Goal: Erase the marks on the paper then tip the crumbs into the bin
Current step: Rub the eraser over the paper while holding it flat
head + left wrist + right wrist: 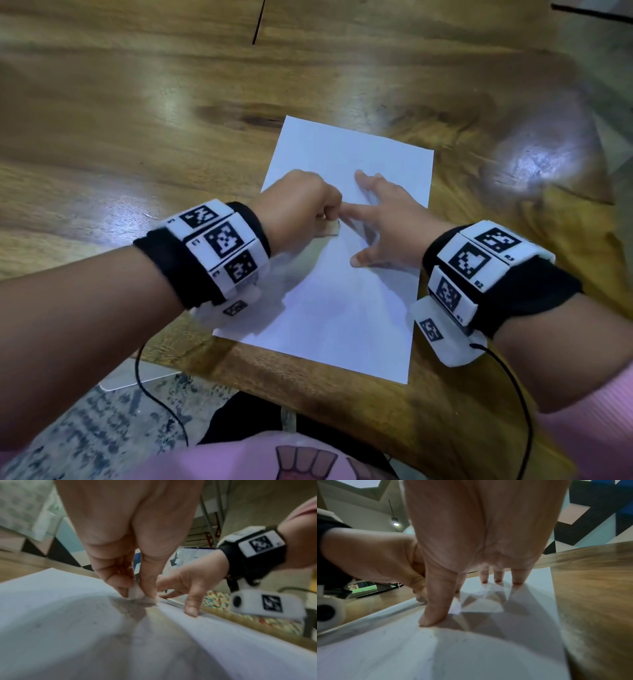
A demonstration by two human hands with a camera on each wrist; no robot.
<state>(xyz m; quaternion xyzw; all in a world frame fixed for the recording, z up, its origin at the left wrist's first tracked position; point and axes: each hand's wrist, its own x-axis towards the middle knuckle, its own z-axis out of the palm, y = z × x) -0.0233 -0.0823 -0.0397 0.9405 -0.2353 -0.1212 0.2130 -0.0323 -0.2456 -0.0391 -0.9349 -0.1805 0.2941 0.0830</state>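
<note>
A white sheet of paper (pixel 346 281) lies on the wooden table (pixel 137 137) near its front edge. My left hand (pixel 301 202) pinches a small whitish eraser (pixel 137 593) and presses it onto the paper's left part. Dark crumbs and grey smudges dot the paper (pixel 68 615) around the eraser. My right hand (pixel 383 222) lies spread on the sheet, its straight fingertips (pixel 498 580) and thumb (pixel 435 615) pressing the paper (pixel 471 649) flat. The forefinger reaches towards the left hand (pixel 385 561). No bin shows in any view.
The table's front edge (pixel 308 387) runs just below the paper, with speckled floor (pixel 85 438) beyond it. Black cables (pixel 513 394) trail from both wrist bands. Bare wood stretches to the left and far side of the sheet.
</note>
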